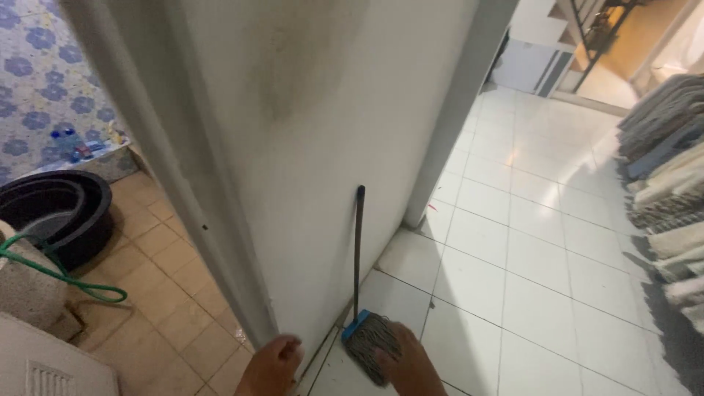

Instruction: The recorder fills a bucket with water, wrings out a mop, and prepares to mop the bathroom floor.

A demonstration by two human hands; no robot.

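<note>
Your right hand (pixel 411 367) rests on the grey stringy head of one mop (pixel 372 345), fingers pressed into the strands; whether they close around them you cannot tell from this angle. The mop stands on the white tiled floor (pixel 528 293), its head down by the bottom of the frame, with a blue clamp joining it to a single dark handle that leans upright against the white wall panel (pixel 315 147). Your left hand (pixel 271 367) sits just beside it, fingers curled loosely at the bottom edge of the panel (nothing visible in its grasp).

To your left, past the panel's edge, the floor changes to tan tiles. There you have two black round tubs (pixel 62 213) nested one in the other, one green hose (pixel 66 282) looping over a pale rounded object, and a low ledge against a blue flower-patterned wall carrying one blue-capped bottle (pixel 67 141) and a few small items too blurred to count.

Along the right edge runs a row of stacked rugs (pixel 667 183) in greys and creams (too many overlaps for an exact count).
</note>
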